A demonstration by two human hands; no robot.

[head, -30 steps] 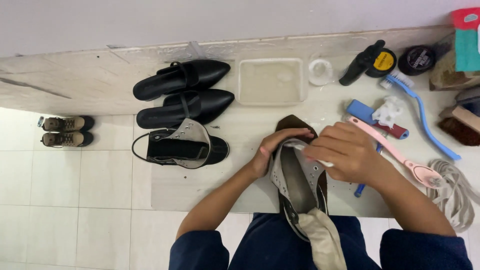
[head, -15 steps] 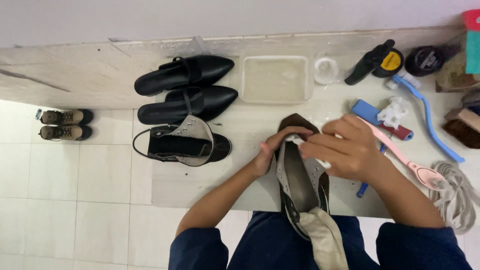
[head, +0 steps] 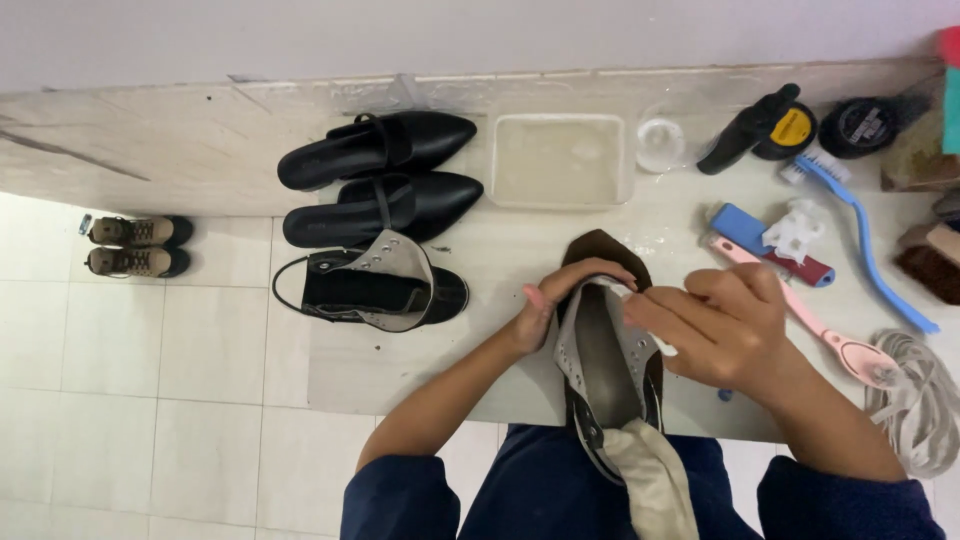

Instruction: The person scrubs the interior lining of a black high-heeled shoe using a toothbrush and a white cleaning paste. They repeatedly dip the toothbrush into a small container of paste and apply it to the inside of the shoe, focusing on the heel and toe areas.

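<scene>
Left hand [head: 548, 305] sits at 9 o'clock of the grey-brown boot [head: 605, 360], fingers curled shut over its toe-end upper, thumb under the edge. The boot lies centre-front on the table [head: 400, 370], long axis 12-to-6, toe at 12, tongue hanging off the near edge over the lap. Right hand [head: 722, 325] is at 3 o'clock, touching the boot's right collar, fingers bunched on something small and white; both hands equally near.

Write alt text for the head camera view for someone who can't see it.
Seen from above, the left hand steadies a brown-and-grey shoe while the right hand presses something small and white against its inner edge. Black pointed shoes, a clear tray and brushes lie around.
</scene>
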